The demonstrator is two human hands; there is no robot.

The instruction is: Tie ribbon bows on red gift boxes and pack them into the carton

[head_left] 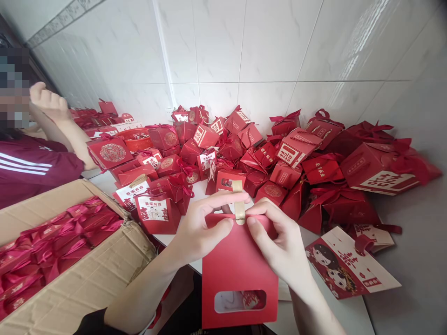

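I hold a red paper gift box [235,265] with a clear window near its bottom, upright in front of me. My left hand [199,228] pinches the box's top edge from the left. My right hand [279,239] pinches the same edge from the right. Between my fingertips a gold strap loop [239,204] sticks up from the closed top. Both hands have their fingers pressed on the box's top flap.
A heap of red gift boxes [293,153] with ribbons covers the white table [349,316] up to the tiled wall. A flat printed box [349,267] lies at right. A cardboard carton [94,274] with red ribboned boxes stands at left. Another person's sleeve [31,167] and hand [47,100] show far left.
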